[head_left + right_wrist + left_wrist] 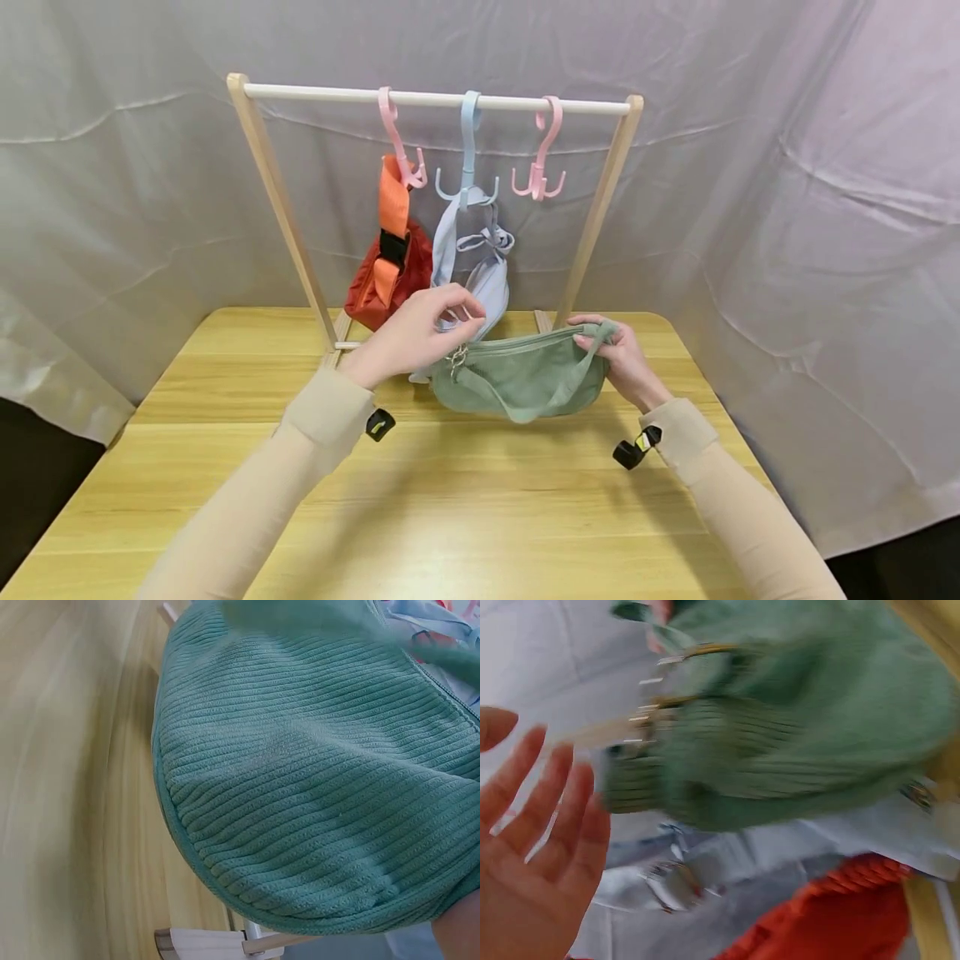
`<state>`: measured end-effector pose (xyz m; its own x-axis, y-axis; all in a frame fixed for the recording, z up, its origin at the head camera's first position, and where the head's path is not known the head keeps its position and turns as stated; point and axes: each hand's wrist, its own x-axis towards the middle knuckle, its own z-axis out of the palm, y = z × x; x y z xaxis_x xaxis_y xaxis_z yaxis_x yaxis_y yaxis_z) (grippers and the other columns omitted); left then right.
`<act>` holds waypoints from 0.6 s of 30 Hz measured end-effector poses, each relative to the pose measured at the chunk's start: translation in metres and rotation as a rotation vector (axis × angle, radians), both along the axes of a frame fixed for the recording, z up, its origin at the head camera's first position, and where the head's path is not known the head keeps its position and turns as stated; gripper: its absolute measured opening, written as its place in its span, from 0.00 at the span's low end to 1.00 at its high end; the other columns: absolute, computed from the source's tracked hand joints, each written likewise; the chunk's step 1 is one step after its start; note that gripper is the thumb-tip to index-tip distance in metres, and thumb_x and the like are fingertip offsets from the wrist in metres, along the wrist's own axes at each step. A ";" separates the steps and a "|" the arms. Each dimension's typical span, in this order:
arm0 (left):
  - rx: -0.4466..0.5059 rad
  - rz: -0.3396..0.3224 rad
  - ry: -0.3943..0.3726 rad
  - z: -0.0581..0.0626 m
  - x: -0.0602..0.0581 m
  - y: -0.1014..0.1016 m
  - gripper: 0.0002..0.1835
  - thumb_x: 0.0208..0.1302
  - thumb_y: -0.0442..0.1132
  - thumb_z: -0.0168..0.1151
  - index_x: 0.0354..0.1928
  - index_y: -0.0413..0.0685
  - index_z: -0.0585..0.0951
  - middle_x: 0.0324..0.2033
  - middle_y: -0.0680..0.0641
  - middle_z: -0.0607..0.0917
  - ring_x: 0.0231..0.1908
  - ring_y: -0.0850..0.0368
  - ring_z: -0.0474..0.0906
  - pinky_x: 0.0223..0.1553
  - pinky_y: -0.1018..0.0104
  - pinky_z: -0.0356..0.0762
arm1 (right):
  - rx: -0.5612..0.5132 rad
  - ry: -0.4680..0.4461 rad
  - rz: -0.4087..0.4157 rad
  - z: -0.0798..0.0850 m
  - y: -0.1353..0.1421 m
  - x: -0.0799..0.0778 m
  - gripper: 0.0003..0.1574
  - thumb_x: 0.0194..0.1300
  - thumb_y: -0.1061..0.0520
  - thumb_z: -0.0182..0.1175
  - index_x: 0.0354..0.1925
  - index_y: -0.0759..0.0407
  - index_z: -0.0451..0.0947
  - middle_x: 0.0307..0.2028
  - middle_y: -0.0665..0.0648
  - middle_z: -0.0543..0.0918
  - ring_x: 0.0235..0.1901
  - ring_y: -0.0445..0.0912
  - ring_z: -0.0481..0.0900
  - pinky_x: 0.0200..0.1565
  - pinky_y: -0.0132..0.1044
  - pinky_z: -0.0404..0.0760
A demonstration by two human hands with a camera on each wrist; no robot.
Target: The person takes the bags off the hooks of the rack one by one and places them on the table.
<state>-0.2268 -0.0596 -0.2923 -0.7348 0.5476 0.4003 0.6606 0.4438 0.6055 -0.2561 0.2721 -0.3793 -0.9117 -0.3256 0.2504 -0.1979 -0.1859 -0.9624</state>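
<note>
A green corduroy shoulder bag (525,379) hangs over the table, its zipper edge up and its strap (577,375) drooping across the front. My right hand (632,367) grips the bag's right end, thumb on the near side by the zipper. My left hand (420,333) hovers over the bag's left end, close to the metal rings (457,357) of the strap. In the left wrist view the fingers (566,802) are spread loosely and stand apart from the green bag, which is blurred there. The right wrist view shows the ribbed front (300,772) filling most of the frame.
A wooden rack (322,93) stands behind. From its bar hang a left pink hook (395,133) with a red-orange bag (363,300), a blue hook (468,137) with a pale blue bag (491,287), and a right pink hook (551,137) with bare prongs. Grey curtains surround the table (450,517).
</note>
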 end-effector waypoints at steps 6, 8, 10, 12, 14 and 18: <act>0.024 0.083 0.010 -0.025 0.003 -0.008 0.21 0.67 0.43 0.67 0.60 0.47 0.80 0.57 0.45 0.84 0.56 0.48 0.83 0.58 0.54 0.80 | -0.034 -0.038 0.027 0.000 -0.001 -0.002 0.16 0.70 0.70 0.55 0.51 0.58 0.82 0.43 0.48 0.87 0.38 0.39 0.87 0.40 0.30 0.85; 0.025 0.083 0.012 -0.032 0.004 -0.010 0.24 0.66 0.44 0.68 0.61 0.46 0.78 0.58 0.45 0.83 0.57 0.49 0.82 0.59 0.53 0.79 | -0.052 -0.049 0.025 0.000 -0.001 -0.002 0.16 0.71 0.70 0.54 0.50 0.58 0.82 0.43 0.48 0.87 0.38 0.39 0.87 0.40 0.29 0.85; 0.022 0.075 0.014 -0.040 0.005 -0.010 0.25 0.65 0.44 0.69 0.63 0.46 0.78 0.59 0.45 0.83 0.59 0.51 0.81 0.60 0.53 0.78 | -0.076 -0.063 0.017 -0.001 -0.001 -0.001 0.17 0.70 0.71 0.54 0.50 0.58 0.82 0.43 0.48 0.87 0.38 0.39 0.87 0.40 0.29 0.85; 0.016 0.071 0.019 -0.047 0.006 -0.010 0.26 0.65 0.44 0.69 0.64 0.47 0.77 0.59 0.46 0.83 0.59 0.53 0.80 0.63 0.53 0.75 | -0.091 -0.082 0.009 -0.004 -0.001 0.000 0.18 0.70 0.71 0.54 0.49 0.55 0.83 0.43 0.47 0.87 0.38 0.39 0.87 0.40 0.29 0.84; 0.018 0.069 0.027 -0.054 0.007 -0.009 0.27 0.64 0.43 0.69 0.64 0.46 0.76 0.57 0.46 0.84 0.59 0.53 0.80 0.66 0.54 0.73 | -0.102 -0.099 0.016 -0.006 -0.001 0.002 0.19 0.70 0.71 0.53 0.49 0.54 0.83 0.42 0.47 0.87 0.38 0.39 0.87 0.40 0.29 0.84; 0.034 0.076 0.038 -0.064 0.009 -0.008 0.27 0.64 0.42 0.69 0.64 0.46 0.75 0.53 0.46 0.86 0.56 0.52 0.82 0.63 0.53 0.75 | -0.118 -0.112 0.039 -0.013 0.000 0.004 0.21 0.72 0.72 0.49 0.49 0.53 0.83 0.40 0.48 0.88 0.37 0.39 0.87 0.39 0.29 0.84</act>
